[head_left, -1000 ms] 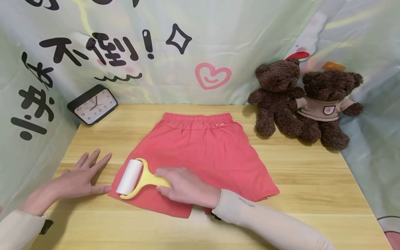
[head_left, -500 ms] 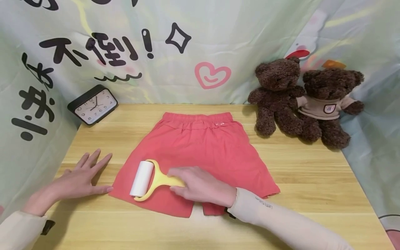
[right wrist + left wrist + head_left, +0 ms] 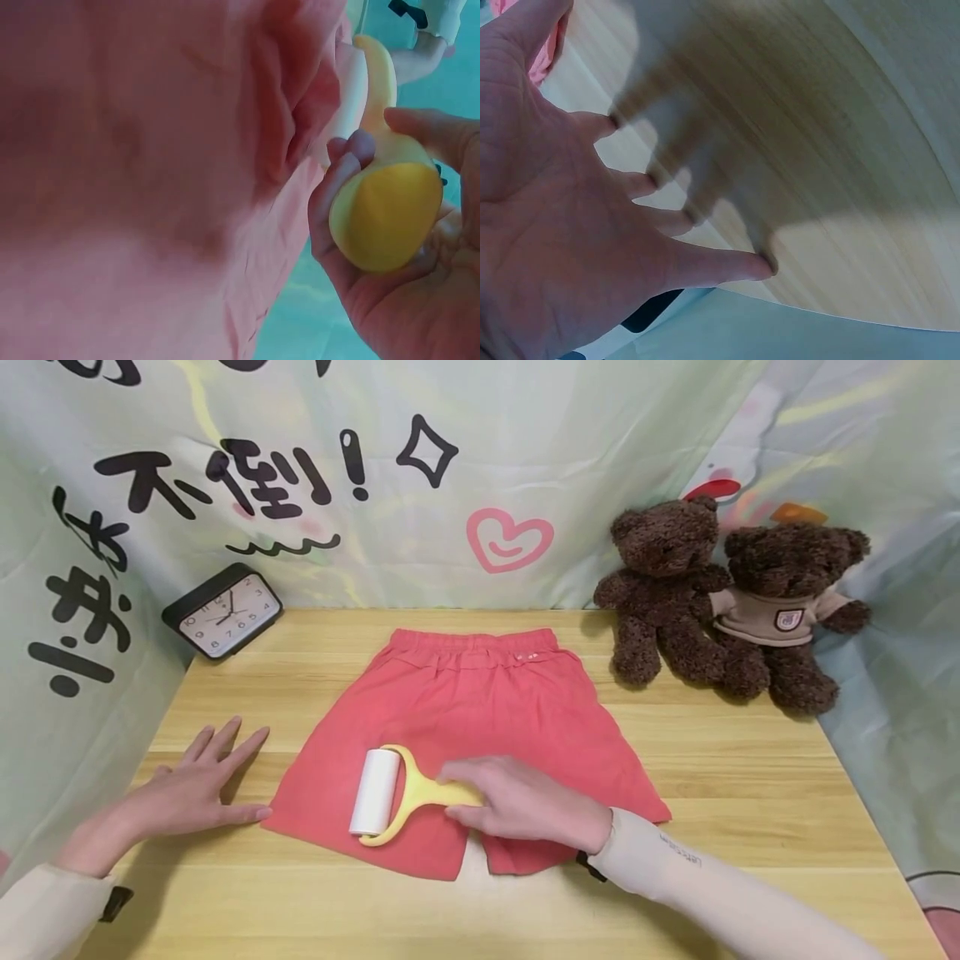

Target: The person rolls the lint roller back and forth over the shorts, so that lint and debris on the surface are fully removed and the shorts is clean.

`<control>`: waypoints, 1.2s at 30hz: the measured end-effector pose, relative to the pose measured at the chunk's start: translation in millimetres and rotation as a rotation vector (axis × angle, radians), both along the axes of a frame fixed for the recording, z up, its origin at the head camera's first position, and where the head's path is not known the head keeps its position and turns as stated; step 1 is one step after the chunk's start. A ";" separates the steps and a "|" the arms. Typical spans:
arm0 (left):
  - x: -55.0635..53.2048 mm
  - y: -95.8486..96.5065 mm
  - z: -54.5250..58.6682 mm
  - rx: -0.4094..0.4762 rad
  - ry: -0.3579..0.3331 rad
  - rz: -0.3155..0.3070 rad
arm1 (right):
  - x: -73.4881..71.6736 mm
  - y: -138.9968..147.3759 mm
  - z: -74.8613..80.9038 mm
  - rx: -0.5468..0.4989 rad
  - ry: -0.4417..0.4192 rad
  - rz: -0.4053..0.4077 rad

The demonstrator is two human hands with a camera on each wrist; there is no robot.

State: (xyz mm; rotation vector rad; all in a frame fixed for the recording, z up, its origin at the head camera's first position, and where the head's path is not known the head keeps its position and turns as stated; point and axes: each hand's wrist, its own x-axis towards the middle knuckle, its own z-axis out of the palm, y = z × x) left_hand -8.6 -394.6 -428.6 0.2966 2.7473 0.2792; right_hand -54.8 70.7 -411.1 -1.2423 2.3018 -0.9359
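Note:
Red shorts (image 3: 495,718) lie spread on the wooden table, waistband toward the back wall. On their left leg rests a lint roller (image 3: 376,793) with a white roll and a yellow handle. My right hand (image 3: 521,802) grips that handle; the right wrist view shows fingers and thumb curled round the yellow handle end (image 3: 386,217). My left hand (image 3: 183,793) is spread beside the shorts' lower left corner, its thumb tip at the hem. In the left wrist view the fingertips of the left hand (image 3: 577,202) touch the wooden table (image 3: 840,247).
A black-framed alarm clock (image 3: 225,612) stands at the back left of the table. Two brown teddy bears, one bare (image 3: 660,585) and one in a beige shirt (image 3: 787,618), sit at the back right. Printed cloth (image 3: 420,543) hangs round the back and sides.
My right hand has drawn the lint roller to the right across the shorts' left leg, from near the outer edge toward the middle. The left hand has stayed in place.

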 end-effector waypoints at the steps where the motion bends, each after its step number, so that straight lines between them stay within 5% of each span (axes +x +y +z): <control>1: 0.0 0.0 -0.1 0.000 0.000 0.000 | -1.1 2.7 -0.1 -0.001 0.000 0.005; 27: -0.4 0.5 -0.6 0.007 -0.004 0.004 | -1.4 90.9 2.6 0.021 0.041 -0.022; 36: -0.9 -0.8 -2.4 0.005 -0.003 0.006 | -12.5 116.1 5.3 0.001 -0.028 -0.014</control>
